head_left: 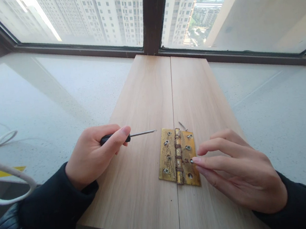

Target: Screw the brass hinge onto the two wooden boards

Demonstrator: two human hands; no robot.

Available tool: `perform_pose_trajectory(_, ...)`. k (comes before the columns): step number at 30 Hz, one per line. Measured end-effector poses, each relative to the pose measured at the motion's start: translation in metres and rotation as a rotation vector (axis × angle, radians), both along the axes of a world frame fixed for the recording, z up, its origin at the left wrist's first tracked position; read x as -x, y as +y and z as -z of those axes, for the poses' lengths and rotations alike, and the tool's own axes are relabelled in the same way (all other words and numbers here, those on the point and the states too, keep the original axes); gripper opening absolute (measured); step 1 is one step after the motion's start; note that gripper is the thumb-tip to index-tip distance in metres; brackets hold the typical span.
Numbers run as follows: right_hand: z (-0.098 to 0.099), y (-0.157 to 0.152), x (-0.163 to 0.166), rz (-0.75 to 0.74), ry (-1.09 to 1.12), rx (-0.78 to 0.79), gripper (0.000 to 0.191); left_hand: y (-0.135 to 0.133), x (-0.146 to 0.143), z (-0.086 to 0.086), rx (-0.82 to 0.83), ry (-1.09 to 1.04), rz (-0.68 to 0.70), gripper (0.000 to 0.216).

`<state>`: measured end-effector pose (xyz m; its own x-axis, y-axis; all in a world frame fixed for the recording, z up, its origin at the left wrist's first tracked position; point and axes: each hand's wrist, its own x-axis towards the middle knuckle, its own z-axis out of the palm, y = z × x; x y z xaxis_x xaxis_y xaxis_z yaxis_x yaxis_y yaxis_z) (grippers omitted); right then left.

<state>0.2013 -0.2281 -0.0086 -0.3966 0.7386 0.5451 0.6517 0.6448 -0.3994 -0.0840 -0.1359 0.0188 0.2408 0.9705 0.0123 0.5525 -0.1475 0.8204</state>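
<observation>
My left hand [92,158] is closed around the black handle of a screwdriver [143,133], whose metal shaft points right toward the hinge. The brass hinge [169,153], worn and stained, lies opened flat across the seam between two pale wooden boards. Several screws sit in its left leaf and two in the upper holes of its right leaf. My right hand [238,171] pinches a small screw [192,160] at the third hole down on the right leaf; its fingertips partly cover it. The lowest hole [190,176] on that leaf has no screw. A loose screw [182,126] lies just above the hinge.
The left board [139,93] and right board [195,90] rest side by side on a white speckled sill [271,114]. Dark window frames [149,24] stand at the back. A white cable [7,167] with a yellow tag [6,171] loops at the left.
</observation>
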Motion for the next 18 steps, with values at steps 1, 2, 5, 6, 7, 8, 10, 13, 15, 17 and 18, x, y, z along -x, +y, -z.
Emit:
perform_pose_trajectory(1, 0.0003, -0.0002, 0.0005, 0.013, 0.008, -0.008, 0.020, -0.0001, 0.0000, 0.0000, 0.001, 0.001, -0.001, 0.047)
perform_pose_trajectory(2, 0.0004, -0.0004, 0.0011, 0.021, 0.015, -0.011, 0.020, -0.0001, -0.0001, 0.0001, 0.001, 0.001, 0.000, 0.047)
perform_pose_trajectory(5, 0.0004, -0.0006, 0.0028, 0.016, 0.023, -0.008, 0.019, -0.0001, -0.0003, 0.0000, -0.002, -0.003, 0.001, 0.047)
perform_pose_trajectory(6, 0.0002, -0.0006, 0.0033, 0.009, 0.023, -0.008, 0.019, -0.0001, -0.0003, 0.0000, -0.002, -0.005, 0.001, 0.047)
perform_pose_trajectory(7, -0.0001, -0.0006, 0.0037, -0.002, 0.021, -0.005, 0.019, -0.0001, -0.0004, -0.0001, -0.003, -0.006, 0.002, 0.046)
perform_pose_trajectory(8, -0.0005, -0.0006, 0.0041, -0.012, 0.017, -0.002, 0.018, -0.0001, -0.0005, -0.0002, -0.005, -0.007, 0.003, 0.046)
perform_pose_trajectory(10, -0.0012, -0.0007, 0.0047, -0.015, 0.014, -0.007, 0.018, -0.0001, -0.0005, -0.0002, -0.006, -0.005, 0.002, 0.046)
perform_pose_trajectory(13, -0.0018, -0.0009, 0.0048, -0.007, 0.020, -0.019, 0.018, -0.0003, -0.0002, 0.0000, -0.003, 0.000, 0.002, 0.046)
perform_pose_trajectory(15, -0.0020, -0.0008, 0.0043, -0.033, 0.021, -0.005, 0.018, -0.0003, 0.0000, 0.0002, -0.001, 0.002, 0.004, 0.046)
perform_pose_trajectory(17, -0.0021, -0.0004, 0.0035, -0.054, 0.017, 0.007, 0.019, -0.0003, 0.0000, 0.0002, -0.002, 0.003, 0.003, 0.046)
perform_pose_trajectory(18, -0.0020, 0.0000, 0.0030, -0.055, 0.014, 0.008, 0.021, -0.0003, -0.0001, 0.0002, -0.002, 0.003, 0.002, 0.046)
